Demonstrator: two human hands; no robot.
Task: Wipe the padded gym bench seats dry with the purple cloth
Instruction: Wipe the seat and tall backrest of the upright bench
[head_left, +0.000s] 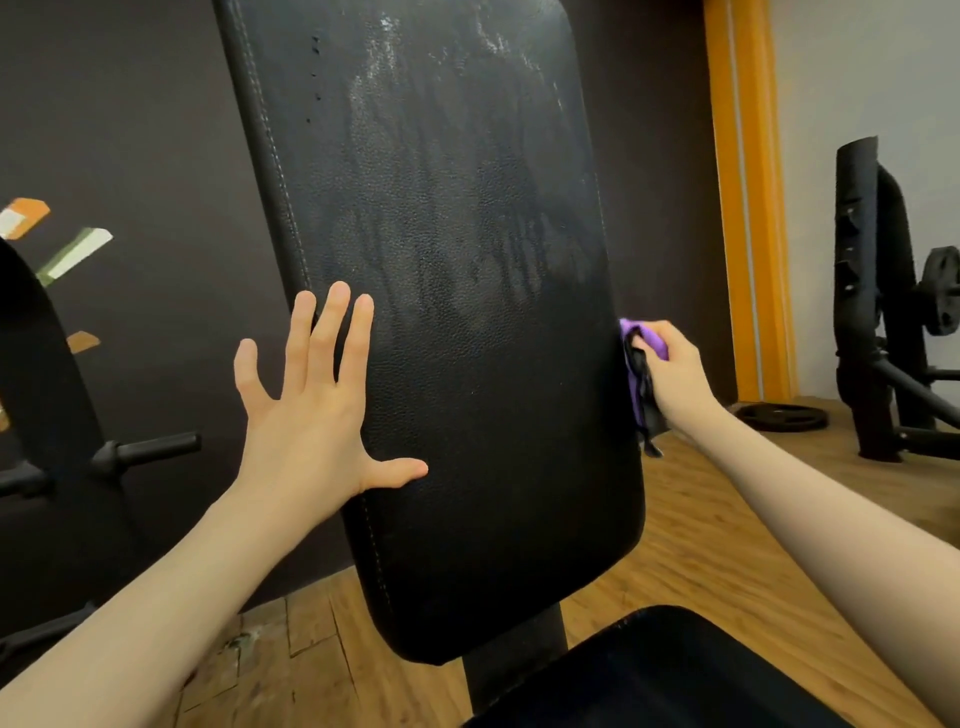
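Observation:
The black padded back pad (467, 291) of the gym bench stands tilted in the middle of the head view, with wet streaks across its upper half. My left hand (311, 395) lies flat with spread fingers on the pad's left edge. My right hand (675, 371) grips the bunched purple cloth (636, 364) against the pad's right edge, and a dark end of the cloth hangs below the hand. The black seat pad (665, 675) shows at the bottom right.
A dark wall stands behind the bench. Black handles of a machine (150, 449) stick out at the left. At the right are an orange pillar (748, 208), a weight plate (782, 417) on the wooden floor and a black rack (878, 312).

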